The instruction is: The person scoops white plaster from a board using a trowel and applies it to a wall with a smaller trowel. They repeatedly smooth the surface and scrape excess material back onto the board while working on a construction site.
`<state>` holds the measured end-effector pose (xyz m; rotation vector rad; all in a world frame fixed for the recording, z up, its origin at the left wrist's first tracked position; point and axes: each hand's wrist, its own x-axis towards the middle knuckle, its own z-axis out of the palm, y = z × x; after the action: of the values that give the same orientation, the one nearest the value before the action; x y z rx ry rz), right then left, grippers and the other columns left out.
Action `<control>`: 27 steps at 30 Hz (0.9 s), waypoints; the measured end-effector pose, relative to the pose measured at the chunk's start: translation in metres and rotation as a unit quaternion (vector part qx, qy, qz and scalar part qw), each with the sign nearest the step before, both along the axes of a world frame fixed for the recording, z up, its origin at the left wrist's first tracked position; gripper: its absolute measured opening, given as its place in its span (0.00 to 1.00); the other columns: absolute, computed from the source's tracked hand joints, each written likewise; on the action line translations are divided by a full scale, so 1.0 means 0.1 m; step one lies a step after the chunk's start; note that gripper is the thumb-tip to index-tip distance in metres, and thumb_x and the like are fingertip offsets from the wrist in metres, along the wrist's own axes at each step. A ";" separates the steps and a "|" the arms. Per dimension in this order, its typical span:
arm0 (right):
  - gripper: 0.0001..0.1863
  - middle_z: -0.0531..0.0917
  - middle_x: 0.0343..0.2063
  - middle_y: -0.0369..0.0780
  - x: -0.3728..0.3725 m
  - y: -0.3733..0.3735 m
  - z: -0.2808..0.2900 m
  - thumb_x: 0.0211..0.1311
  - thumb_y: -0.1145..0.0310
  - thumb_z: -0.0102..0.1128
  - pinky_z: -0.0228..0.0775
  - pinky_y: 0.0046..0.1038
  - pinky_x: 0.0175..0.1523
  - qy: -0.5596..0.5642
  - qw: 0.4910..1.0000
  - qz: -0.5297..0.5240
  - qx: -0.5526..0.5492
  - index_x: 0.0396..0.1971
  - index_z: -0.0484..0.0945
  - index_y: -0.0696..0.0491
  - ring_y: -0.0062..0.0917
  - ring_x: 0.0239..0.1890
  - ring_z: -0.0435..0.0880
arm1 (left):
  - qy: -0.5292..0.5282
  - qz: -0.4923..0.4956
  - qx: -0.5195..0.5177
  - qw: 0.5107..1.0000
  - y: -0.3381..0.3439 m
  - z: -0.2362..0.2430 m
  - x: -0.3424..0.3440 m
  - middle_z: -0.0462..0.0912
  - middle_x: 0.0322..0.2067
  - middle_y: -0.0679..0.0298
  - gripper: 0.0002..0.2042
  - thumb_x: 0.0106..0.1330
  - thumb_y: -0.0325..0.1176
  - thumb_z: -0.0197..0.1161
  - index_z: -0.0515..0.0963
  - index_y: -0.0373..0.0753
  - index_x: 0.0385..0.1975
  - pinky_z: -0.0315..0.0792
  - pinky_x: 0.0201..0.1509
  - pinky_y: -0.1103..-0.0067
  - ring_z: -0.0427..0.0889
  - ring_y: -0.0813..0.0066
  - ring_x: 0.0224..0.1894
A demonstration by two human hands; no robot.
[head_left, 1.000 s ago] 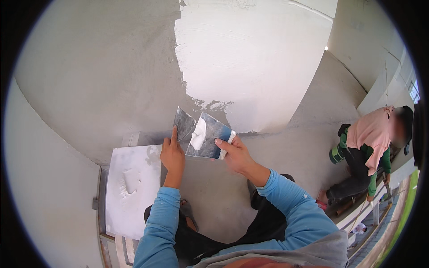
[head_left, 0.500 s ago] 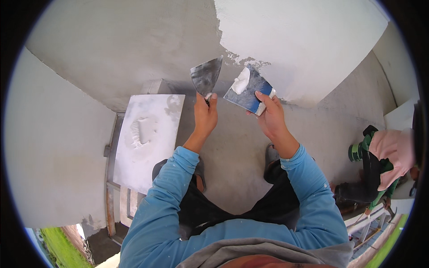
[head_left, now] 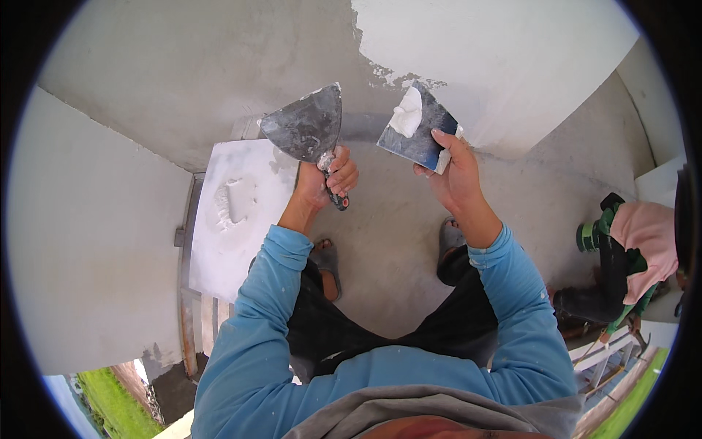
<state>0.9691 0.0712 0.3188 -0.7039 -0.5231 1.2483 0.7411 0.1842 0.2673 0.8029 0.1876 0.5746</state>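
My left hand (head_left: 328, 179) is closed round the dark handle of a wide putty knife (head_left: 307, 126), its smeared grey blade fanning up and to the left. In my right hand (head_left: 456, 173) I grip a flat blue and grey plastering blade (head_left: 436, 119) by its near right edge, thumb on top. A lump of white putty (head_left: 406, 112) sits on the face of that blade. The two tools are apart, in front of the wall (head_left: 219, 66), which is bare grey at left and coated white at right.
At my left a white board (head_left: 208, 252) with a mound of putty (head_left: 232, 205) rests on a stand. A co-worker (head_left: 643, 234) in pink and green crouches at the right, near a green container (head_left: 586, 237). My sandalled feet stand on the concrete floor (head_left: 387, 271).
My left hand has turned over, swinging the putty knife's blade left and showing its broad face and handle end. My right hand has moved slightly up and right with its putty-loaded blade.
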 end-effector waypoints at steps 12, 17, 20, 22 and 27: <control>0.08 0.85 0.36 0.34 -0.15 0.16 -0.23 0.69 0.67 0.62 0.78 0.29 0.34 -0.089 0.993 0.063 0.042 0.43 0.81 0.54 0.19 0.35 0.85 | 0.107 -0.166 0.036 0.980 -0.19 -0.04 0.07 0.61 0.07 0.75 0.27 0.75 0.59 0.38 0.62 0.48 0.16 0.53 0.15 0.82 0.56 0.83 0.07; 0.10 0.86 0.35 0.35 -0.33 0.02 -0.18 0.69 0.68 0.62 0.79 0.26 0.35 -0.145 0.983 0.094 0.057 0.45 0.81 0.56 0.18 0.34 0.84 | 0.263 -0.088 0.056 0.959 -0.28 -0.07 0.23 0.64 0.10 0.73 0.20 0.75 0.51 0.46 0.67 0.46 0.23 0.53 0.13 0.83 0.59 0.84 0.09; 0.11 0.86 0.36 0.36 -0.39 -0.08 -0.06 0.69 0.67 0.62 0.80 0.28 0.35 -0.113 0.984 0.128 0.044 0.46 0.81 0.56 0.19 0.35 0.85 | 0.332 0.076 0.113 0.933 -0.23 -0.32 0.22 0.67 0.14 0.71 0.12 0.76 0.43 0.52 0.73 0.45 0.31 0.57 0.15 0.82 0.65 0.83 0.13; 0.11 0.86 0.36 0.36 -0.28 0.02 -0.19 0.69 0.66 0.63 0.81 0.30 0.35 -0.084 0.991 0.091 0.044 0.45 0.81 0.56 0.20 0.35 0.85 | 0.359 0.210 0.030 0.909 0.04 -0.58 0.17 0.66 0.14 0.71 0.18 0.78 0.51 0.48 0.73 0.45 0.32 0.59 0.16 0.80 0.65 0.81 0.14; 0.12 0.85 0.39 0.37 0.41 0.65 -1.10 0.69 0.66 0.62 0.83 0.34 0.36 -0.110 0.992 0.015 -0.067 0.46 0.80 0.56 0.23 0.38 0.85 | 0.291 0.367 -0.025 0.883 0.34 -0.43 -0.01 0.63 0.14 0.68 0.30 0.77 0.64 0.35 0.66 0.45 0.22 0.59 0.19 0.75 0.62 0.74 0.14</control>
<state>1.0106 0.1366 0.2086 -0.9578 -0.6364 1.2498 0.7405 0.2178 0.2239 0.8276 1.0933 1.0205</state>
